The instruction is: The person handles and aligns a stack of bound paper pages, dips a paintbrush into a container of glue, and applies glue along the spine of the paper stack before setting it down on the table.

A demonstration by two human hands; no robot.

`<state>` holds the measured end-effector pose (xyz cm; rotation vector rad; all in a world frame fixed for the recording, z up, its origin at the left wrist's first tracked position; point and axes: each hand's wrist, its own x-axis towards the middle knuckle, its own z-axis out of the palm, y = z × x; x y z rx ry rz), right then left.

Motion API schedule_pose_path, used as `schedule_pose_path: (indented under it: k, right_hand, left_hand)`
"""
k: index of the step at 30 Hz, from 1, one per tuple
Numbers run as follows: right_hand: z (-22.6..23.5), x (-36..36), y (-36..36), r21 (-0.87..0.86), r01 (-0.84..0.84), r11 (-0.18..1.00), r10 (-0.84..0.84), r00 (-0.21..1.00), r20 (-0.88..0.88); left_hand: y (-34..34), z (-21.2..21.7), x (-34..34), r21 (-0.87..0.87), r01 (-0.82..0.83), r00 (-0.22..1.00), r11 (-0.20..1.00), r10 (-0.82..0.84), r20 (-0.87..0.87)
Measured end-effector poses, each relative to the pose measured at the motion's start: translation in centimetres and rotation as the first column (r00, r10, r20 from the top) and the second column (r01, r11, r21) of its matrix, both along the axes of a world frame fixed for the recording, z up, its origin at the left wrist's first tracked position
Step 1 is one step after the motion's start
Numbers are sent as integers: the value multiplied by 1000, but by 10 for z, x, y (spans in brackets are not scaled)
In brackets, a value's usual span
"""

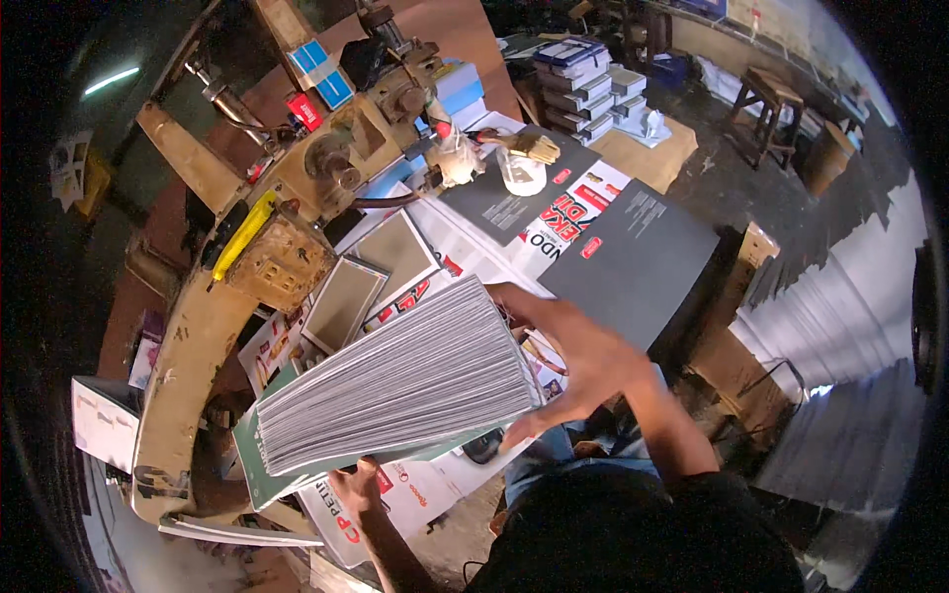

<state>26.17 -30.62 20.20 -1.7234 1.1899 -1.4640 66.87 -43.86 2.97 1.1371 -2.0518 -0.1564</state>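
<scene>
A thick stack of paper (395, 381) lies tilted in front of me, its many white sheet edges facing up. Along its left end and near side shows a green printed cover (249, 455). My left hand (358, 486) grips the near lower edge, thumb on top and the other fingers hidden underneath. At the right end, my right hand (593, 361) spans the stack, fingers over the far corner and thumb at the near corner. Just beyond the stack, two framed brown-grey boards (344, 304) lie on printed sheets.
A worn beige machine (198, 366) with a yellow cutter (244, 237) on it stands at left. Behind lie dark grey printed boards (643, 257), with a white tub (522, 173) and a brush (534, 148). Stacked books (583, 89) and a wooden stool (769, 104) are farther back.
</scene>
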Motion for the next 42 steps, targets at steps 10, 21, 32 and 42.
schedule_pose_path:
  k: [10,21,32,42]
  right_hand:
    - [-10,27,-6,-203,398,895,-417,907,-63]
    - [-76,66,18,-66,505,861,-508,860,-44]
    - [-34,59,-1,-159,388,908,-392,920,6]
    - [-93,45,-22,217,290,932,-283,957,-67]
  left_hand:
    - [70,93,-70,224,91,860,970,37,-508]
    - [24,26,-37,507,312,762,803,107,-639]
    - [49,55,-58,64,152,789,986,-82,-609]
    - [44,33,-93,374,240,711,896,100,-696]
